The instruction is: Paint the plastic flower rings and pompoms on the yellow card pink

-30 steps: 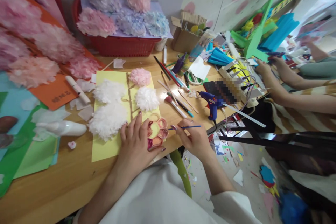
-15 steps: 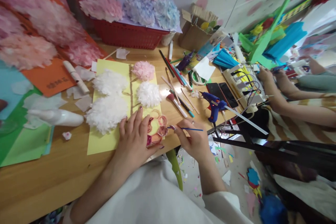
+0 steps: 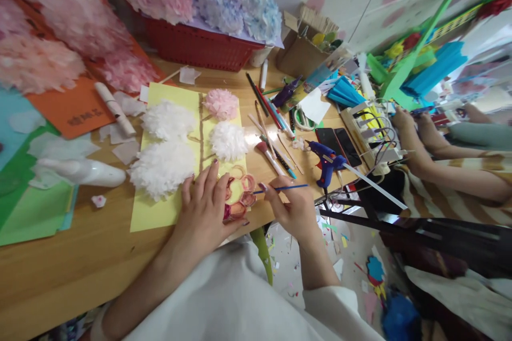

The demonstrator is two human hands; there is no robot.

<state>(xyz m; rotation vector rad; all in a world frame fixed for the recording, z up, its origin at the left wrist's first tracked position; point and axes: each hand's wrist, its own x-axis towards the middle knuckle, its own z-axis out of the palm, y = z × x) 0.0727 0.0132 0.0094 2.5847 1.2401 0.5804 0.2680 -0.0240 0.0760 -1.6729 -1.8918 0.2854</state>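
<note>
My left hand (image 3: 204, 202) lies with fingers stretched out over the lower part of a yellow card (image 3: 152, 218). Its thumb and forefinger border a flower-shaped paint palette (image 3: 248, 200) with reddish and orange wells. Pinched in my right hand (image 3: 295, 210) is a thin blue paintbrush (image 3: 294, 187), its tip at the palette's right-hand well. On the card, a brown twisted stem (image 3: 201, 128) runs between fluffy white paper flowers (image 3: 164, 168) on the left and a pink paper flower (image 3: 221, 104) above a white one (image 3: 229, 141) on the right.
Several pens and brushes (image 3: 276, 117) lie right of the card. Beyond them are a blue glue gun (image 3: 326, 162), phones (image 3: 330, 138) and a power strip (image 3: 366, 128). A white bottle (image 3: 88, 173) lies left; a red basket (image 3: 196, 50) stands behind. Another person's arms (image 3: 420, 138) reach in at right.
The paintbrush's tip has moved slightly left onto the palette, and its back end has tilted up. My left hand keeps its place. The whole view has shifted a little.
</note>
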